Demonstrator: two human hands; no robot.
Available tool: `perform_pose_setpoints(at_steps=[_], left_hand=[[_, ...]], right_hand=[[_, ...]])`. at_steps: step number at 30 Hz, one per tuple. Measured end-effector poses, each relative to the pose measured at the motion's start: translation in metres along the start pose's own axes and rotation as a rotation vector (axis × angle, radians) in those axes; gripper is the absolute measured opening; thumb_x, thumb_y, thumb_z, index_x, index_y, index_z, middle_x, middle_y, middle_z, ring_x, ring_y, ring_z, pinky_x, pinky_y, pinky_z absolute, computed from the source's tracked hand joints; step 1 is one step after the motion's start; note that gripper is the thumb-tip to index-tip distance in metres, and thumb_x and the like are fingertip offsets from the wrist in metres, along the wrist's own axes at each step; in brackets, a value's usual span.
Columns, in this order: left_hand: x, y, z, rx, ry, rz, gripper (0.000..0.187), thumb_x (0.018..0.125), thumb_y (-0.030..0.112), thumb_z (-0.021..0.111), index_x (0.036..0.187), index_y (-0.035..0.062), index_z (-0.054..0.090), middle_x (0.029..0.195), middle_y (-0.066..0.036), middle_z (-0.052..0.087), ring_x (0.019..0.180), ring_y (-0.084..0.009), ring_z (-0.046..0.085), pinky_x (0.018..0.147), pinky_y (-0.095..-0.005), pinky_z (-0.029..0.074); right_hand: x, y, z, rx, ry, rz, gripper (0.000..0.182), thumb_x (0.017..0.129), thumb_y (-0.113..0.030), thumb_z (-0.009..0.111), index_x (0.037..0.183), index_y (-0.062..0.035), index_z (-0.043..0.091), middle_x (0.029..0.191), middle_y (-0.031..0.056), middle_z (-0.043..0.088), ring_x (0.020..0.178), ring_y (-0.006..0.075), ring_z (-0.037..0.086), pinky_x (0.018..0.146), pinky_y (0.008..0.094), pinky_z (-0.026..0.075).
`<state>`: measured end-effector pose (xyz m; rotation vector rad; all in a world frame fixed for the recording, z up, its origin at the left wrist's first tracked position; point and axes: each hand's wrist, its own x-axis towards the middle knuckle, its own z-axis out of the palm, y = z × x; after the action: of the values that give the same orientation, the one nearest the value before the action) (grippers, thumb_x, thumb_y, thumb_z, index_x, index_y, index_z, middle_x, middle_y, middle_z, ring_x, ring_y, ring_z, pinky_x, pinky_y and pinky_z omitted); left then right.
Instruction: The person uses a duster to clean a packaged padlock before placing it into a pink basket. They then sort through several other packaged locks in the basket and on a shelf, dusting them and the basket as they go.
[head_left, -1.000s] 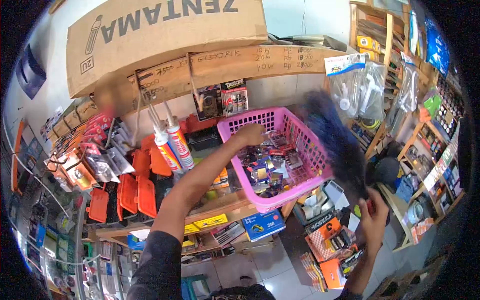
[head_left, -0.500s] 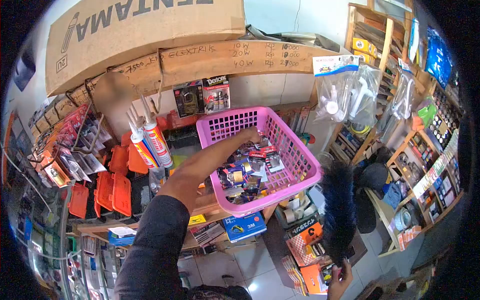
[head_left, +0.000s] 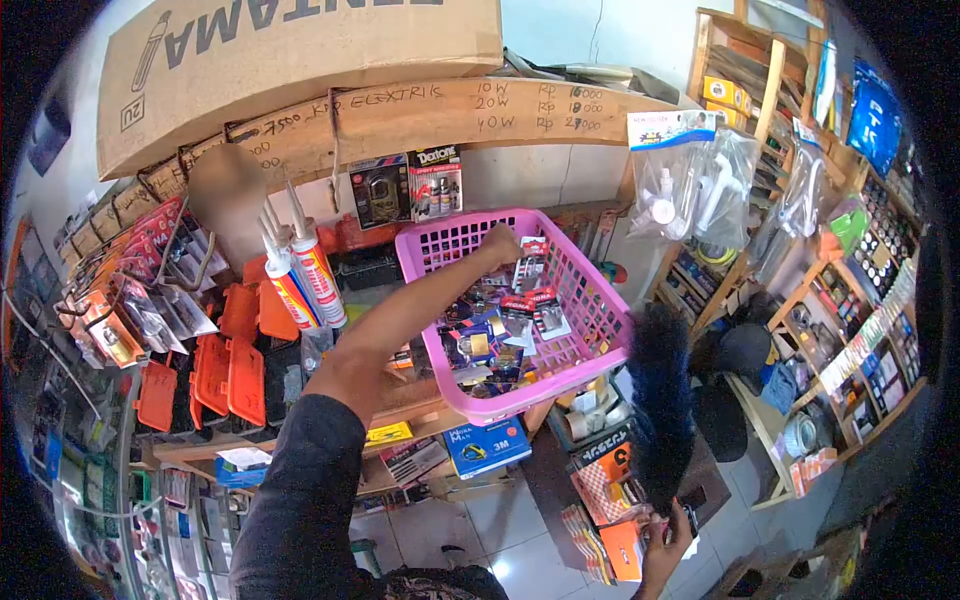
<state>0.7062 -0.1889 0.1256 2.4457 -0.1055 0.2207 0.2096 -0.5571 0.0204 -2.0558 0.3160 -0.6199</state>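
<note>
My left hand (head_left: 501,245) is over the far side of a pink plastic basket (head_left: 520,402), its fingers closed on a small carded package (head_left: 531,264) with a red and white label. What the card carries is too small to tell. Below it in the basket lie more carded packs (head_left: 538,312) with red tops and several dark packs with gold padlock pictures (head_left: 476,345). Low at the right, my right hand (head_left: 668,535) is wrapped round the lower end of a dark blue feather duster (head_left: 661,410), which points upward beside the basket.
Two sealant tubes (head_left: 315,278) and orange cases (head_left: 245,380) stand left of the basket. A wooden beam (head_left: 420,112) with handwritten prices runs behind, under a large cardboard box (head_left: 300,85). Bagged taps (head_left: 665,190) hang at the right. A blue 3M box (head_left: 487,447) sits below the basket.
My left hand has risen toward the basket's far rim, and a carded package now shows in it. My right hand and the duster have shifted slightly left and up.
</note>
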Motion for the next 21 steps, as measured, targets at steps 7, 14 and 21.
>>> perform_pose_setpoints(at_steps=[7, 14, 21], left_hand=[[-0.056, 0.025, -0.069, -0.147, 0.226, 0.263, 0.031, 0.079, 0.031, 0.073, 0.072, 0.001, 0.069, 0.065, -0.015, 0.064, 0.058, -0.0197, 0.06, 0.059, -0.0371, 0.048], [-0.115, 0.016, -0.105, -0.546, 0.181, 0.155, 0.027, 0.085, 0.022, 0.07, 0.079, -0.004, 0.067, 0.067, -0.008, 0.063, 0.055, -0.0112, 0.057, 0.047, -0.0311, 0.045], [-0.153, -0.013, -0.099, 0.139, 0.288, 0.415, 0.024, 0.072, 0.027, 0.075, 0.077, 0.0048, 0.067, 0.081, -0.018, 0.066, 0.08, -0.0361, 0.064, 0.07, -0.0455, 0.05]], right_hand=[[-0.011, -0.005, 0.009, 0.092, 0.088, -0.038, 0.034, 0.088, -0.007, 0.064, 0.118, 0.0059, 0.056, 0.107, 0.0112, 0.061, 0.095, 0.0166, 0.058, 0.083, 0.0293, 0.047], [-0.025, -0.056, 0.024, 0.303, -0.02, -0.014, 0.031, 0.087, -0.003, 0.062, 0.117, 0.0041, 0.057, 0.096, 0.0058, 0.059, 0.073, 0.0083, 0.052, 0.062, 0.0224, 0.045], [-0.038, -0.044, 0.042, 0.315, -0.068, -0.051, 0.042, 0.083, -0.016, 0.073, 0.118, 0.0043, 0.059, 0.105, 0.0099, 0.059, 0.09, 0.0189, 0.054, 0.083, 0.032, 0.044]])
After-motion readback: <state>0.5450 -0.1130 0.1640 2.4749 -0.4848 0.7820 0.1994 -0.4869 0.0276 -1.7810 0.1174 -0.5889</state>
